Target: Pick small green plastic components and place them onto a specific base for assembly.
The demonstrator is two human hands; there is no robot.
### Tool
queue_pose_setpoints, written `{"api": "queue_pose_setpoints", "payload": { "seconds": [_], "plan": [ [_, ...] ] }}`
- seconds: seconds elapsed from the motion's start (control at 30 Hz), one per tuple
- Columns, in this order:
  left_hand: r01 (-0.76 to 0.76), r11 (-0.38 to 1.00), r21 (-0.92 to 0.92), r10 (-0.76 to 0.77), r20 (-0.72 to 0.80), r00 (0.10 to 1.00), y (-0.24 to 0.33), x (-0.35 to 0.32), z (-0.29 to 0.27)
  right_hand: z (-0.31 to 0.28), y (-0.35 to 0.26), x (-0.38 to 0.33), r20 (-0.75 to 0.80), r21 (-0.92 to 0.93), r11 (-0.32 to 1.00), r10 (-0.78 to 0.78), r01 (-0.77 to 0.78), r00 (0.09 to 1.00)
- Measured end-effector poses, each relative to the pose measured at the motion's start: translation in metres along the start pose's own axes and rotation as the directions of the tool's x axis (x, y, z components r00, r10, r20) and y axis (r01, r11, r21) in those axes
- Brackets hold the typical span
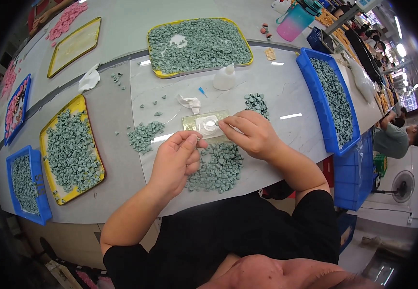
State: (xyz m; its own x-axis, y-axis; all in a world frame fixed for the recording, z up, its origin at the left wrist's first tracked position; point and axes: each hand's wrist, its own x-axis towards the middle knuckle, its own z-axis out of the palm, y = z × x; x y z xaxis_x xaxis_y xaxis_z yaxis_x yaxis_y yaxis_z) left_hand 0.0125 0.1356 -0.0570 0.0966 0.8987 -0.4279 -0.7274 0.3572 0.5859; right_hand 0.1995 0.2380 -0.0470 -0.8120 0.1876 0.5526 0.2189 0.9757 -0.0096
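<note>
My left hand [177, 156] is closed in a pinch, thumb against forefinger; whatever small thing sits between the tips is mostly hidden. Across from it, my right hand [252, 132] pinches a small grey-green piece [217, 124]. Both hands are over a clear yellowish block [189, 122] with a round whitish spot on it. Loose grey-green pieces [216, 166] are heaped just below the hands. Another small heap [145, 136] lies left of the block, and darker green pieces [257, 103] lie beyond my right hand.
A white squeeze bottle [225, 78], a blue nozzle tip [202, 91] and a crumpled tissue [189, 103] lie beyond the block. Yellow-rimmed trays [153, 67] [100, 179] and blue bins [332, 142] [45, 212] of green pieces surround the work spot. A teal-pink bottle [293, 26] stands far right.
</note>
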Motion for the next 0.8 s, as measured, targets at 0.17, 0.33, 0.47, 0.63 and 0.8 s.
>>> {"api": "queue_pose_setpoints", "payload": {
  "seconds": [0.17,0.33,0.47,0.63,0.8],
  "plan": [
    [0.026,0.999,0.031,-0.027,0.030,0.999,-0.003,0.001,-0.001,0.004,0.001,-0.003,0.027,-0.023,1.000,-0.017,0.017,1.000],
    [0.012,0.998,0.057,-0.013,0.024,1.000,-0.004,0.000,-0.001,0.004,-0.001,-0.002,0.026,-0.039,0.998,-0.041,0.042,0.999],
    [-0.046,0.995,0.093,0.047,-0.009,0.999,-0.006,-0.001,0.000,0.004,-0.001,-0.002,0.018,0.047,0.999,0.022,-0.023,1.000],
    [-0.064,0.992,0.105,0.069,-0.047,0.997,-0.004,-0.001,-0.001,0.010,-0.008,0.001,-0.050,0.426,0.842,0.387,-0.331,0.921],
    [-0.027,0.991,0.132,0.030,-0.024,0.999,-0.004,-0.003,-0.001,0.003,-0.017,0.005,0.453,0.748,0.043,0.697,-0.662,0.556]
  ]
}}
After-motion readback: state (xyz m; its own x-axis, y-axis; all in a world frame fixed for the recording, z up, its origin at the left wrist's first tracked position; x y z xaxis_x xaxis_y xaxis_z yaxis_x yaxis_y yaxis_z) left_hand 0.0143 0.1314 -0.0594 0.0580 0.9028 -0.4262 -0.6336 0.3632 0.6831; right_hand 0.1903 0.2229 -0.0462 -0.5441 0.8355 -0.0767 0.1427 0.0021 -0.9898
